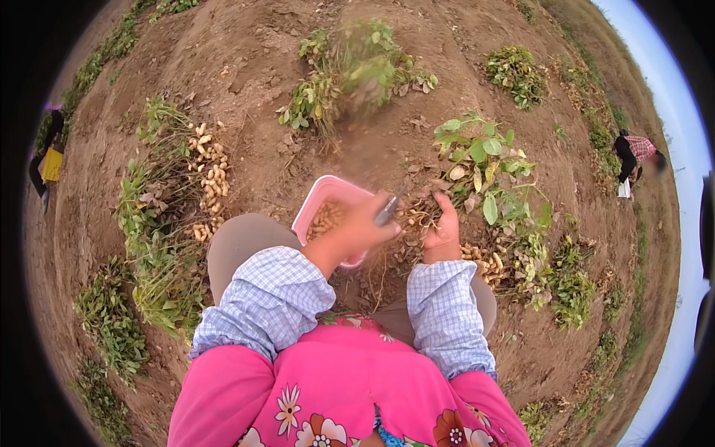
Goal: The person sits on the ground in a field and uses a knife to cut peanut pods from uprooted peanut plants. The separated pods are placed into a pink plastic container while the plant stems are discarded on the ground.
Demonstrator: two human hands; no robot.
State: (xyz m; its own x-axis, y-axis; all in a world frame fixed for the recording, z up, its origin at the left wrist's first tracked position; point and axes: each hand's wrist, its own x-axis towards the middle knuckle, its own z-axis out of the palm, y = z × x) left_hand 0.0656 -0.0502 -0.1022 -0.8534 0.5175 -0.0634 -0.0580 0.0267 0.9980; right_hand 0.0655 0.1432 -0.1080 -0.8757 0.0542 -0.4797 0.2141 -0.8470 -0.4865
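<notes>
My left hand (357,226), blurred, grips a small dark-bladed cutting tool (386,210), perhaps shears; the blur hides its exact kind. It reaches across a pink plastic tub (310,202), which holds peanuts in their shells (328,217). My right hand (443,232) holds an uprooted peanut plant (475,159) near its root end. Thin roots and a few pods (416,217) hang between the two hands, close to the blade. The plant's leafy top points away from me.
Peanut plants with exposed pods (211,173) lie on my left. More pods (485,265) are beside my right knee. Ahead lies another leafy heap (357,78) on the brown soil (251,72). A person (635,153) bends at far right; another (49,151) is at far left.
</notes>
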